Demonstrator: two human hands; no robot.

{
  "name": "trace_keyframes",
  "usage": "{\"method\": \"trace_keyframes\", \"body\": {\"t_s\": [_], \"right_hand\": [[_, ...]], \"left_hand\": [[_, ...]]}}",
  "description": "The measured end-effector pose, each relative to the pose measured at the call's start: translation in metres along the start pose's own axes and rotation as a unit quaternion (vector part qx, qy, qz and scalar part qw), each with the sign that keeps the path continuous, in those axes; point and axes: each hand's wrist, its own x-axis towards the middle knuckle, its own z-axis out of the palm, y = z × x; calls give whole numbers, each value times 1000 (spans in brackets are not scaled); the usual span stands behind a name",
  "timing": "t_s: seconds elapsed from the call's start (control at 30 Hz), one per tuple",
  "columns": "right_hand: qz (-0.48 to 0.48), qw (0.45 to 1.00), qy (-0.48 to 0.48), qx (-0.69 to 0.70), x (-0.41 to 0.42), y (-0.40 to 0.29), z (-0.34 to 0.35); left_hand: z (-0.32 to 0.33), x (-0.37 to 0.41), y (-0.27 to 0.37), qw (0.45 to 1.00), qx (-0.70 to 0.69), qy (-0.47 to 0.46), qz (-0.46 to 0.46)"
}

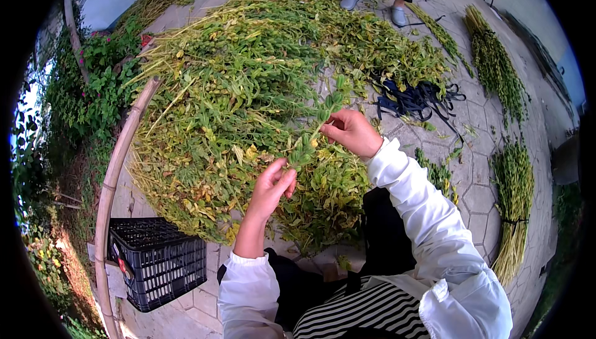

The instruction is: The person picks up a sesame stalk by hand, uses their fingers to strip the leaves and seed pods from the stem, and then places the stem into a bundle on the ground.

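A green plant stalk with plump pods (305, 149), which looks like sesame, slants up and to the right between my hands. My left hand (272, 184) pinches its lower end between thumb and fingers. Farther up, my right hand (350, 132) grips the same stalk, and its podded tip extends past the fingers. Beneath both hands spreads a wide heap of cut stalks and leaves (223, 120), partly green and partly yellowed. The fingers of my right hand are partly hidden behind its thumb and knuckles.
A black plastic crate (163, 264) stands at lower left beside a bamboo pole (114, 166). Dark straps (414, 99) lie tangled on the paving (479, 199). Tied stalk bundles (512, 185) line the right side. Another person's grey clogs (349, 2) show at the top.
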Motion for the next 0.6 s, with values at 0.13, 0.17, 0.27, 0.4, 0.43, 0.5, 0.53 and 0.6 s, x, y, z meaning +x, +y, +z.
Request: {"method": "trace_keyframes", "body": {"t_s": [0.13, 0.17, 0.27, 0.4, 0.43, 0.5, 0.53, 0.6], "right_hand": [[-19, 987, 91, 133, 5, 12, -7], [-15, 978, 131, 161, 4, 9, -10], [-61, 977, 118, 164, 2, 1, -19], [-78, 975, 109, 179, -4, -17, -18], [-79, 975, 104, 182, -5, -18, -18], [-85, 975, 102, 176, -4, -17, -18], [-88, 976, 100, 175, -4, -17, -17], [-97, 976, 115, 154, -2, -13, -17]], "left_hand": [[1, 3, -5, 990, 80, 67, 92], [2, 3, -6, 985, 96, 91, 111], [3, 3, -6, 959, 184, 168, 134], [4, 4, -8, 926, 270, 218, 146], [7, 3, -3, 920, 293, 219, 139], [8, 3, -1, 911, 324, 219, 131], [6, 3, -3, 908, 331, 219, 131], [5, 3, -4, 905, 342, 218, 129]]}}
